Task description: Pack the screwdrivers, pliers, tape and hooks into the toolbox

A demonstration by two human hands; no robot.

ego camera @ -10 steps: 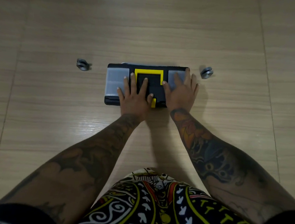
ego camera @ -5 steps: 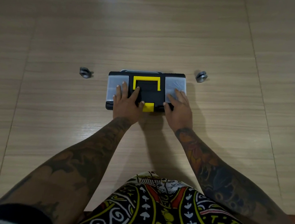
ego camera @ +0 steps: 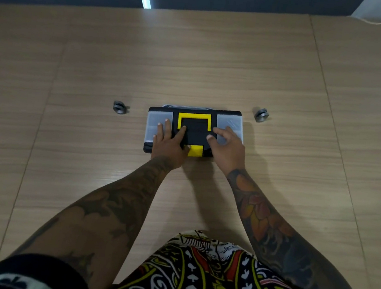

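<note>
While the left hand [ego camera: 168,142] lies flat on the closed toolbox [ego camera: 193,130], the right hand [ego camera: 228,146] rests there loosely curled.

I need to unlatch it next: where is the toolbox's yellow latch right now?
In the head view, the yellow latch sits at the middle of the closed toolbox's near edge, between the left hand and the right hand.

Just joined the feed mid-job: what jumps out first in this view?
The black toolbox with its yellow handle lies shut at the middle of the wooden floor. The left hand and the right hand both rest on its lid. Two small grey round things lie apart from it, one on the left and one on the right.
</note>
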